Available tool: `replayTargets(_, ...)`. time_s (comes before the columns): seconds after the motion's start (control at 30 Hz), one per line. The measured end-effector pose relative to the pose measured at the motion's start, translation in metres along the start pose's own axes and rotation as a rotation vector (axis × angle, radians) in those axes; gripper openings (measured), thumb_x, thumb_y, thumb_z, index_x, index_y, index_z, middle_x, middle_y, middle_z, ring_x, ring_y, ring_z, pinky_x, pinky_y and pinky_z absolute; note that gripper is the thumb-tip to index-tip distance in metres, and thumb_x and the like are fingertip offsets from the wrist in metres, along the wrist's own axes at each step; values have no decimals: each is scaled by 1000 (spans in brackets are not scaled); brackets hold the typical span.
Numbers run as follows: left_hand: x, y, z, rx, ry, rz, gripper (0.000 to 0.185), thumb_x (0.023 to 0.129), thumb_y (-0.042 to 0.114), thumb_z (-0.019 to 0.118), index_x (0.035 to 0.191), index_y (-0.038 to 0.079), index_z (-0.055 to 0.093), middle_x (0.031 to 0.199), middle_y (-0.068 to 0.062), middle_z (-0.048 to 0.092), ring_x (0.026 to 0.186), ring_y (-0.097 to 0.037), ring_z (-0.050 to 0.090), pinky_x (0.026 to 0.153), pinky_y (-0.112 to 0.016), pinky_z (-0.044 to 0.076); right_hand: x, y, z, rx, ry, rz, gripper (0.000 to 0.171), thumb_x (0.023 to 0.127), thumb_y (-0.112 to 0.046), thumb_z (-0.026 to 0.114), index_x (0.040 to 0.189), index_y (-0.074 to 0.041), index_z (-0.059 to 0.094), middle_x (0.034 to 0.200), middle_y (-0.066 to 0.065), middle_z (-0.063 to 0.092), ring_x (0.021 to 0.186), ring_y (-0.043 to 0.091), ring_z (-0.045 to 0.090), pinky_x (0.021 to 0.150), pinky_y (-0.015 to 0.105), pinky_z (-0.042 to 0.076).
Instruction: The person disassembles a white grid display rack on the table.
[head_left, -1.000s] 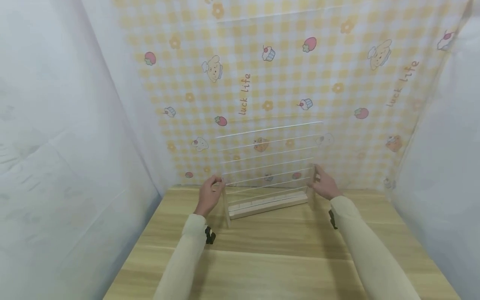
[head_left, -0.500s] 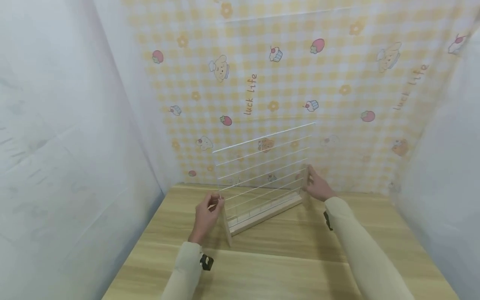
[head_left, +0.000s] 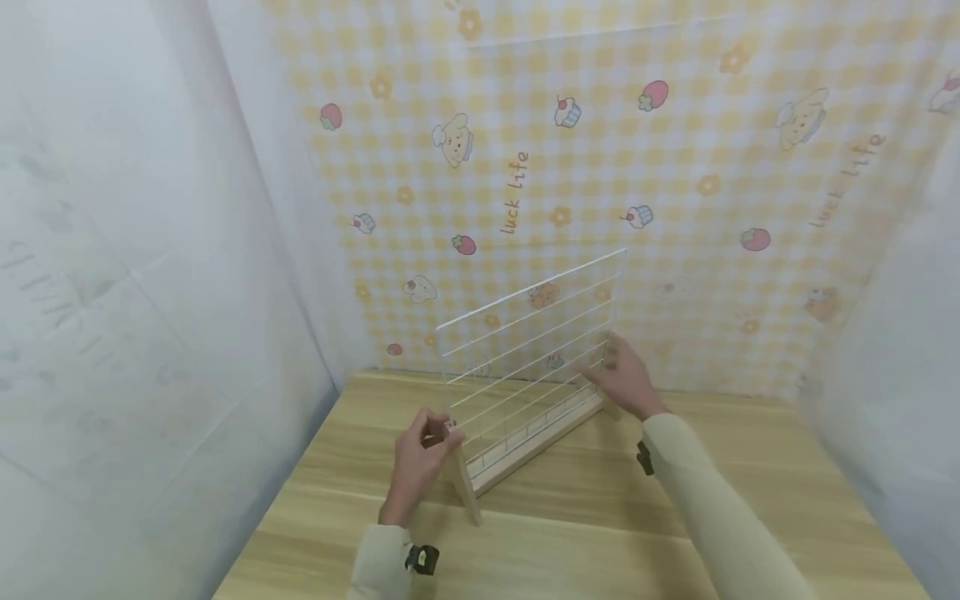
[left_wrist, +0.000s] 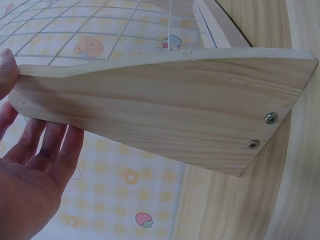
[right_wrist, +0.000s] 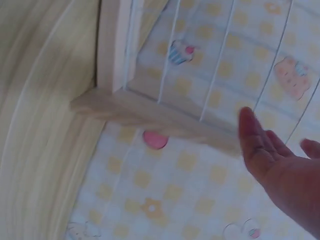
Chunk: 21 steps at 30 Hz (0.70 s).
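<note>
Clear acrylic display rack [head_left: 528, 350] with wooden base rail and wooden end pieces stands on the wooden table [head_left: 600, 517], near the back, turned at an angle so its left end sits nearer the person. Left hand [head_left: 418, 458] is at the near end piece [left_wrist: 165, 107]; head view shows fingers curled at its top edge, left wrist view shows thumb on the upper edge and fingers [left_wrist: 47, 147] lying fairly straight behind the wood, so a light hold on the end piece. Right hand [head_left: 624, 379] is at the far end of the rack; right wrist view shows fingers [right_wrist: 255, 142] straight and spread against the far wooden end piece [right_wrist: 155, 115], not wrapped round it. Both sleeves cream. Behind the table hangs a yellow checked cloth [head_left: 675, 167] with cartoon prints; white sheets on both sides
</note>
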<state>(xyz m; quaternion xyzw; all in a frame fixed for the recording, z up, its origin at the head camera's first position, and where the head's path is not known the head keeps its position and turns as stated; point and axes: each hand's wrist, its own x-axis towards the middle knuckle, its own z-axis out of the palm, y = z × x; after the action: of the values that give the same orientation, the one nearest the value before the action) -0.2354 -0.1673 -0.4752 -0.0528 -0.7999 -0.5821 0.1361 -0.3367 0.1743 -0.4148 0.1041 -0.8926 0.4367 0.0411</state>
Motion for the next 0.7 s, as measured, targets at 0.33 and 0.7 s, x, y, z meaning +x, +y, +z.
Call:
replayTargets(0.33, -14, 6, 6, 12, 39, 9, 31, 76, 39, 72, 95, 19, 57, 87, 1, 61, 92, -14, 62, 87, -31, 52, 2, -31, 37, 112, 66, -41, 120, 61, -53, 80, 145, -41, -5, 146, 18, 28, 129, 43, 34, 94, 61, 42)
replayTargets(0.7, -19, 4, 19, 1, 86, 17, 27, 80, 30, 71, 95, 14, 57, 96, -4, 63, 95, -18, 60, 90, -39, 50, 6, -19, 72, 134, 132, -90, 131, 56, -42, 87, 146, -36, -7, 139, 13, 38, 119, 39, 47, 91, 51, 48)
